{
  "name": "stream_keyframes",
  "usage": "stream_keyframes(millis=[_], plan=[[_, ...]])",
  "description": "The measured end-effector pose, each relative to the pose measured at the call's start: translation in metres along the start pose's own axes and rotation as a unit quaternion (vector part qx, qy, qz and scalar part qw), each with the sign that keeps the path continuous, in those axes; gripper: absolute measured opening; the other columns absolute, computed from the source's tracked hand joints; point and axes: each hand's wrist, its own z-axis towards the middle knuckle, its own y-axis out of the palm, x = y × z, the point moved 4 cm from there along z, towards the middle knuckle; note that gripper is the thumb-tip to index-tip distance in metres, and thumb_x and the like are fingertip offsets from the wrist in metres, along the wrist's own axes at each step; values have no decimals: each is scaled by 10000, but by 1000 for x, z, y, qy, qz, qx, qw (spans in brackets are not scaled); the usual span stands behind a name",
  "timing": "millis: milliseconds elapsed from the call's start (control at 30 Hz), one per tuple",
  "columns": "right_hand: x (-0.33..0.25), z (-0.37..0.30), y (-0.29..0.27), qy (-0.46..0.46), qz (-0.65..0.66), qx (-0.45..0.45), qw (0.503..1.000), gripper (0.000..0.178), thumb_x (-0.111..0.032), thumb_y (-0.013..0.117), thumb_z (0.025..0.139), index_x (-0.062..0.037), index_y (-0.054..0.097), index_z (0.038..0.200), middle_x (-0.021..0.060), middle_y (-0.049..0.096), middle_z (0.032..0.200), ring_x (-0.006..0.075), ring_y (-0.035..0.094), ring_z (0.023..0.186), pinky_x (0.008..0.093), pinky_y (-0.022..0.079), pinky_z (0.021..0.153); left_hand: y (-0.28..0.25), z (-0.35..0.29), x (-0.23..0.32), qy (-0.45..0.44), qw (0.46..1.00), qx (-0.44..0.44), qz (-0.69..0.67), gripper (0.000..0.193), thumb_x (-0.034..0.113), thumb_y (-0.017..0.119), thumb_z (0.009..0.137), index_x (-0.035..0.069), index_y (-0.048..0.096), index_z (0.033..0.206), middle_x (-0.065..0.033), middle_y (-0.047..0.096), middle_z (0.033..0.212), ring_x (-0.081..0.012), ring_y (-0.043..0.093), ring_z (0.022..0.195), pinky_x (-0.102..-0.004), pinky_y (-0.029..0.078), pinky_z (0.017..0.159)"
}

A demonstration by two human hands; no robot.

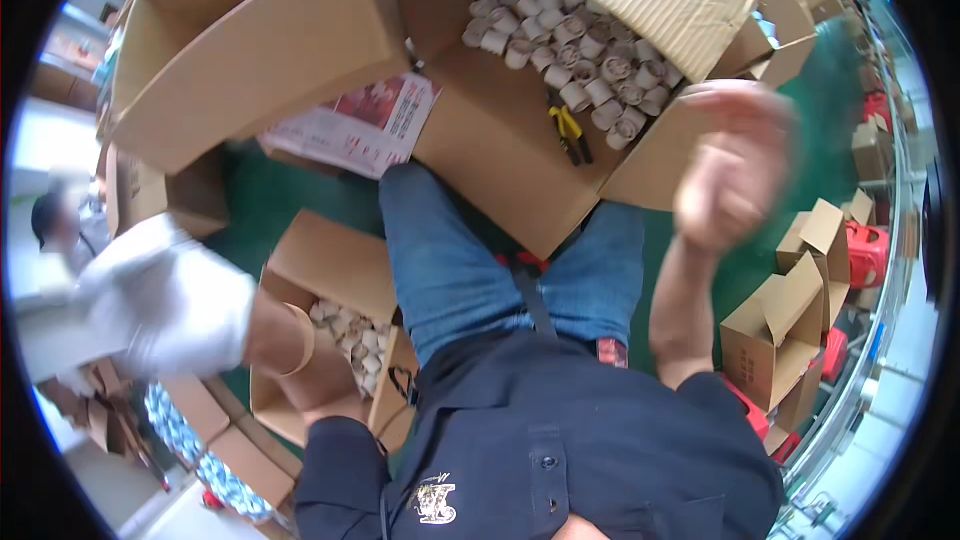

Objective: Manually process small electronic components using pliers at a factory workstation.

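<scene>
My left hand (pixel 165 295), in a white glove, is raised at the far left and smeared by motion, so its fingers cannot be made out. A tan band (pixel 301 340) circles that wrist. My bare right hand (pixel 735 175) is lifted beside the right flap of a large cardboard box (pixel 510 165). It is blurred too, but its fingers and thumb look apart, with nothing seen between them. Many small off-white cylindrical pieces (pixel 600 60) lie heaped in the box. Yellow-and-black pliers (pixel 568 130) rest on the cardboard next to them.
Beside my left leg stands a smaller carton (pixel 325 235) holding similar pale pieces (pixel 350 340). Another big carton (pixel 270 60) is at upper left, above a printed red-and-white sheet (pixel 370 120). Open cartons (pixel 775 330) and red items (pixel 866 255) line the right. A person (pixel 70 225) is at far left.
</scene>
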Motion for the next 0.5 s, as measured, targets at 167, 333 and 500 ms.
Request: stream_keyframes(millis=[167, 333, 500], plan=[[162, -183, 9, 365, -256, -251, 859, 436, -211, 695, 845, -37, 576, 1227, 240, 458, 1325, 387, 531, 1173, 408, 450, 998, -144, -147, -225, -465, 750, -171, 439, 176, 114, 616, 924, 9, 644, 1062, -51, 656, 870, -118, 610, 665, -240, 494, 589], [243, -257, 13, 423, -422, -225, 770, 517, -312, 691, 811, -70, 532, 1240, 280, 431, 1214, 501, 421, 1118, 603, 359, 958, -236, -243, -355, -446, 619, -387, 517, 340, 70, 658, 799, 3, 625, 1130, -165, 692, 989, -254, 686, 880, -349, 547, 795], [266, -255, 8, 394, -501, -252, 729, 458, -330, 635, 870, -85, 527, 1241, 277, 495, 1140, 499, 466, 1102, 576, 383, 966, -190, -275, -450, -260, 547, -527, 596, 491, 129, 686, 752, 76, 584, 1230, -213, 637, 1091, -383, 634, 1004, -468, 528, 859]])
